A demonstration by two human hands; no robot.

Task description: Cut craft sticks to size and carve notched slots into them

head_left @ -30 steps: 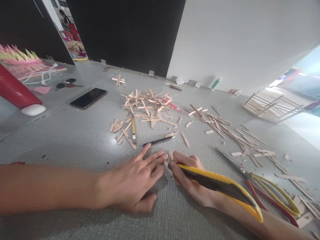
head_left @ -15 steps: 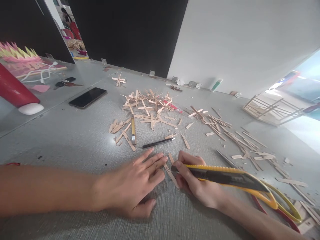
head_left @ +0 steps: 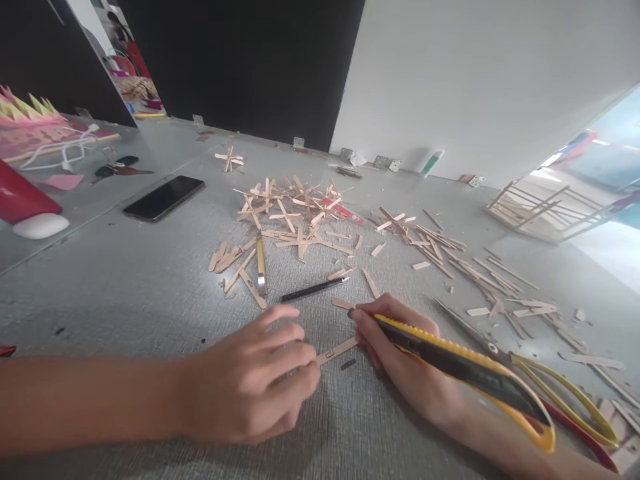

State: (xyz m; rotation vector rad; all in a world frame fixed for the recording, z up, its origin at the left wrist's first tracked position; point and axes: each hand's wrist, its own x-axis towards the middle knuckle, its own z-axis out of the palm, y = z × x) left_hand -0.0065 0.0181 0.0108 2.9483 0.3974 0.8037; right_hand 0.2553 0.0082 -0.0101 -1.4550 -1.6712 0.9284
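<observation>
Left hand (head_left: 255, 380), near edge at 7 o'clock: half a second ago it lay flat with fingers spread on the table (head_left: 125, 287). Now the fingers are curled and pinched shut on one end of a craft stick (head_left: 336, 350). The stick ran diagonally between the hands before. Now it points toward 3 o'clock, its free end right by the right hand's fingertips. Whether it is lifted off the table, cannot tell.

Small dark chip (head_left: 349, 364) lies on the table just under the stick.

Right hand (head_left: 400, 360), at 5 o'clock, is wrapped closed around a yellow-black utility knife (head_left: 460, 363). The tip is at the stick's free end and the body slopes down toward 4 o'clock. It sat flatter in the frame before.

Scissors (head_left: 565, 393), yellow and red handles, lie just behind the knife at 4 o'clock, unmoved.

Black pen (head_left: 313, 289) lies at 12 o'clock from the hands. A small cutter (head_left: 261, 263) lies at 11 o'clock.

Stick pile (head_left: 295, 213) lies beyond, mid-table. Phone (head_left: 164, 198) is at 10 o'clock. Stick frame (head_left: 540, 213) is far off at 2 o'clock. All hold the same spots on the table.
</observation>
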